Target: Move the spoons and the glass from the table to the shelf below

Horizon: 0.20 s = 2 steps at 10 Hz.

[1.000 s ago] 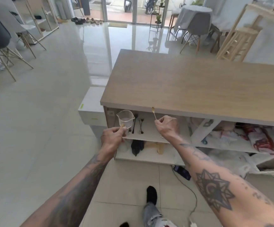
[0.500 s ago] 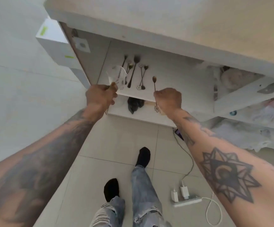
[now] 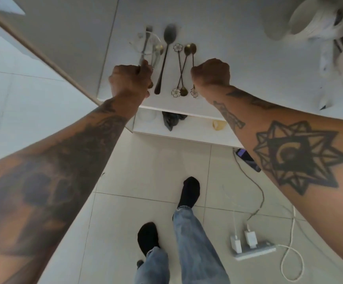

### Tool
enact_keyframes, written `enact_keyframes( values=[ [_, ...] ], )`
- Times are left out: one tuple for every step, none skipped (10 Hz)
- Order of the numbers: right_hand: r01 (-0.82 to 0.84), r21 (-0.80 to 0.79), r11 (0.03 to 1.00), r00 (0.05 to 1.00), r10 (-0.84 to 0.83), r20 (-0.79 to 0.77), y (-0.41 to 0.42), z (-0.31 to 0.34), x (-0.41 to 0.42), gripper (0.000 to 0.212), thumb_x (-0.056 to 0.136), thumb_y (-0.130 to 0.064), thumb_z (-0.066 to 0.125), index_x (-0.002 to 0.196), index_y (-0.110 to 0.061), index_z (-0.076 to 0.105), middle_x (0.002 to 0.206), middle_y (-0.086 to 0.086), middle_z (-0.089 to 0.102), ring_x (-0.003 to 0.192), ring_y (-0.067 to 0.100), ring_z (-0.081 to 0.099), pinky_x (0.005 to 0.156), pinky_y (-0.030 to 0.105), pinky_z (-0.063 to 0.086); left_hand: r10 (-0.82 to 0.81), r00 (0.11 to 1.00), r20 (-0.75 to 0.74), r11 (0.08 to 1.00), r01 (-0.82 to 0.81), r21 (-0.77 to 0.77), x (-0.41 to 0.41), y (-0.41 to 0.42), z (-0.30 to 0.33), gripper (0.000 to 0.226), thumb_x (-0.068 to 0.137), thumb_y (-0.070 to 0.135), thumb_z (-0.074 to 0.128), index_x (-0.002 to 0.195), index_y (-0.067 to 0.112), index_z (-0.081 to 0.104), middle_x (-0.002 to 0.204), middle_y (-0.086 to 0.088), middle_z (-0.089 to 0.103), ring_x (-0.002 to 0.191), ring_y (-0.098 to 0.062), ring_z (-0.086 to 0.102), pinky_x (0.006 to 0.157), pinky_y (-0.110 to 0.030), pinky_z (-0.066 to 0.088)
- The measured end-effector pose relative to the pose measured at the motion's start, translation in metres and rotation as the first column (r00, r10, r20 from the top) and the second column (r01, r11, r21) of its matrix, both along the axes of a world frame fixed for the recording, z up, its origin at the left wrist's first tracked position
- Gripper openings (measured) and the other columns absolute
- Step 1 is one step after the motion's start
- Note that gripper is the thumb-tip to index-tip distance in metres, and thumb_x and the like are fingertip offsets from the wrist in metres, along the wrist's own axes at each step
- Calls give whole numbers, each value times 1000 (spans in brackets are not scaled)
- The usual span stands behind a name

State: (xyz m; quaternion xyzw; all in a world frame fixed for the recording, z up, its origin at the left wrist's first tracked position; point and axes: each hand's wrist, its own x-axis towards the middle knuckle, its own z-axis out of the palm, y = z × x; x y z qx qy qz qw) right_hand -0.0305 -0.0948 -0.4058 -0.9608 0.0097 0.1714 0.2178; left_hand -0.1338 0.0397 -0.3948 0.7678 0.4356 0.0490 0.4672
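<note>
My left hand (image 3: 130, 79) grips a clear glass (image 3: 149, 49) over the left of the white shelf (image 3: 248, 64), low enough that I cannot tell whether it touches. A fork shows through the glass. My right hand (image 3: 210, 73) is closed on a thin gold spoon (image 3: 193, 51) with a flower end, its bowl pointing away. Beside it lie two crossed gold spoons (image 3: 180, 68) and a long dark spoon (image 3: 165, 58), flat on the shelf between my hands.
A lower shelf (image 3: 187, 130) holds a dark cloth (image 3: 171, 119) and a yellow item. A pale rounded object (image 3: 301, 17) sits at the shelf's back right. On the tiled floor lie a power strip (image 3: 252, 247), cables and a phone (image 3: 248, 159) by my feet.
I have bent lower, so the shelf fills the view. Both hands moved inward over the shelf, the glass and the gold spoon now down near the other spoons.
</note>
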Motion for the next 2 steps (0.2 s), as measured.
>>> enact_keyframes(
  values=[
    [9, 12, 1000, 1000, -9, -24, -1, 4, -1, 33, 90, -21, 51, 109, -4, 71, 114, 10, 73, 106, 25, 70, 70, 23, 43, 13, 1000, 0, 999, -13, -41, -2, 0, -2, 29, 91, 44, 64, 77, 20, 74, 64, 9, 70, 35, 2, 59, 33, -8, 40],
    [36, -16, 999, 999, -36, -18, -9, 13, 1, 32, 91, -20, 49, 108, -4, 72, 111, 10, 73, 104, 26, 70, 68, 24, 44, 23, 1000, -1, 997, -23, -67, -6, 3, 4, 32, 88, 45, 68, 76, 16, 76, 66, 5, 72, 36, -1, 58, 32, -9, 37]
  ],
)
